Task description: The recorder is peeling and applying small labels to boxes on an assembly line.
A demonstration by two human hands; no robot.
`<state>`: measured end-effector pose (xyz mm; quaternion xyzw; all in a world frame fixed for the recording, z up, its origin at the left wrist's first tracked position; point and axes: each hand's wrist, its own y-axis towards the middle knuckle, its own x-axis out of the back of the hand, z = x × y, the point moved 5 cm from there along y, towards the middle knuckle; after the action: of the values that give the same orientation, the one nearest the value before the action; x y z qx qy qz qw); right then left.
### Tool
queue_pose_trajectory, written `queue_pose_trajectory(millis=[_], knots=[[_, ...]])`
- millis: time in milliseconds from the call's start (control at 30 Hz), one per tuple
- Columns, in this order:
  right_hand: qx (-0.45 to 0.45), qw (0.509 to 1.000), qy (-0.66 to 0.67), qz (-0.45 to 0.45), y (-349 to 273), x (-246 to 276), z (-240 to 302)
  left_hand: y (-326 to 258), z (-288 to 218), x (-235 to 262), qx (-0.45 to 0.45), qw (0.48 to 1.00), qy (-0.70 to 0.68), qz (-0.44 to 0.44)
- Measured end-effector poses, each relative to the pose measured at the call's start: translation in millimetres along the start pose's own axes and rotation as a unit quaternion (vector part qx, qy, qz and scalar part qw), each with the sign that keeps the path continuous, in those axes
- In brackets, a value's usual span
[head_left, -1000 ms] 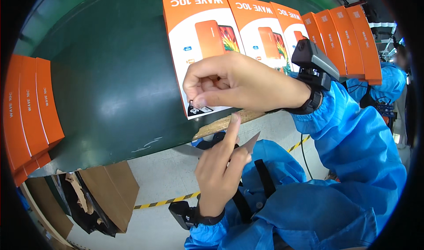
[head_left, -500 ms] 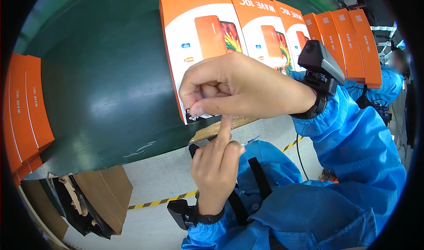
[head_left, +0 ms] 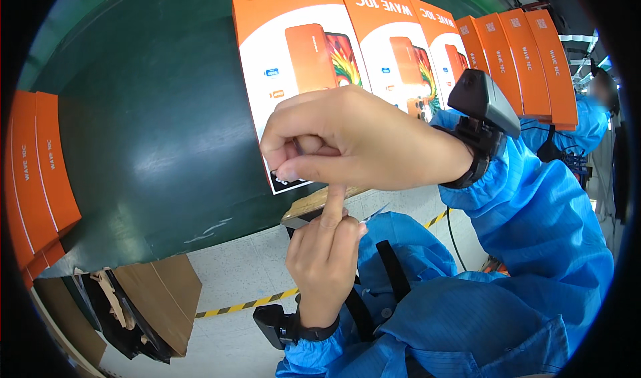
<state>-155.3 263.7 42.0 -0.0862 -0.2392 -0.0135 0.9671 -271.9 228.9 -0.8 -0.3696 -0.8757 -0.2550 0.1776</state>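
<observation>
A flat white-and-orange phone box (head_left: 267,54) lies on the green table, its printed front up. Over its near end is my right hand (head_left: 354,138), thumb and forefinger pinched together at the near left corner. A black patch with white marks (head_left: 284,180) shows under those fingertips; whether they grip an edge of it is hidden. Below, my left hand (head_left: 324,261) stretches its forefinger up toward the right hand's underside, the other fingers curled. A thin pale strip (head_left: 375,214) sticks out beside its thumb.
Two similar boxes (head_left: 390,21) lie alongside to the right, with several orange boxes (head_left: 527,64) standing beyond. More orange boxes (head_left: 57,164) stand at the left table edge. A cardboard carton (head_left: 160,298) is below the table (head_left: 147,151). A co-worker in blue (head_left: 587,121) is at far right.
The view has shifted slightly. My right hand's fingertips sit a little lower and further left, still at the box's corner. My left hand has kept nearly the same pose.
</observation>
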Motion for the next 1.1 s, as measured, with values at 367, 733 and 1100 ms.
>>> queue_pose_trajectory(millis=[367,733,1100], knots=[[0.061,0.997,-0.053,-0.008,-4,-2,3,0,-4,2,-0.007,0.999,0.036,-0.010],[-0.048,0.995,0.077,0.052,0,2,-2,2,-4,2,0.015,0.999,0.046,-0.007],[-0.027,0.998,0.044,0.029,-1,2,-2,3,-5,0,0.012,0.999,0.042,-0.008]])
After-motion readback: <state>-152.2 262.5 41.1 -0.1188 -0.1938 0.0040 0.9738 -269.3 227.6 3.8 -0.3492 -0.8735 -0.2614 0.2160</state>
